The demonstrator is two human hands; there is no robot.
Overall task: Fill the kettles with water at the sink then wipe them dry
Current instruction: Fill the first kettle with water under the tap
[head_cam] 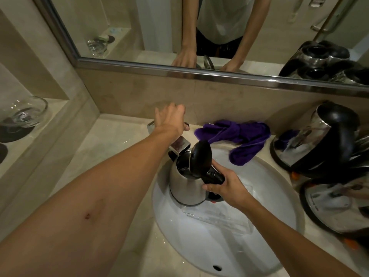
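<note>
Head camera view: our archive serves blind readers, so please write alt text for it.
A person's right hand holds a steel kettle, lid open, under the sink tap while the left hand grips the tap handle. A purple cloth and more kettles sit on the counter.

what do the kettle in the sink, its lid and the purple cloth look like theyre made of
Kettle: looks like brushed stainless steel, a silvery body with soft, dull reflections.
Lid: seems to be black plastic, smooth with a faint sheen.
Purple cloth: soft fabric, possibly microfibre or terry, matte and crumpled into folds.
</note>
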